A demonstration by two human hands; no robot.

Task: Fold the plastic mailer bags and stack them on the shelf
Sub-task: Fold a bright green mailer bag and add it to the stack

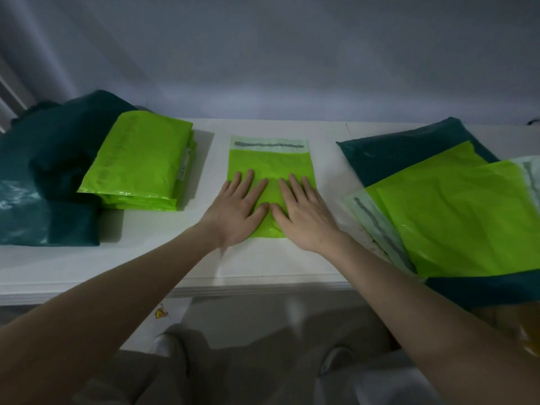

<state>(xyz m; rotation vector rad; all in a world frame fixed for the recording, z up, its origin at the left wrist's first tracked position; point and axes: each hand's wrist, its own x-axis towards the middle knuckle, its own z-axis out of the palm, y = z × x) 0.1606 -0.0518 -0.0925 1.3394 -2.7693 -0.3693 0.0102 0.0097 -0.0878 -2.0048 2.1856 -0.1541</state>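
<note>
White shelf (292,258): L hand (236,213) & R hand (304,217) flat on green mailer (270,165)

The mailer bag (270,165) in the middle is lime green, with a pale flap at its far end crossed by 1 dark grey strip. The folded stack (137,162) at left is the same lime green. Dark teal bags (49,159) lie far left. At right, lime green sheets (455,217) overlie teal. The shelf (263,264) is white.

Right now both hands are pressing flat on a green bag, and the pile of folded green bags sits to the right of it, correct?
Not quite. In the head view the folded pile sits left of the bag that both flat hands, left and right, press.
</note>
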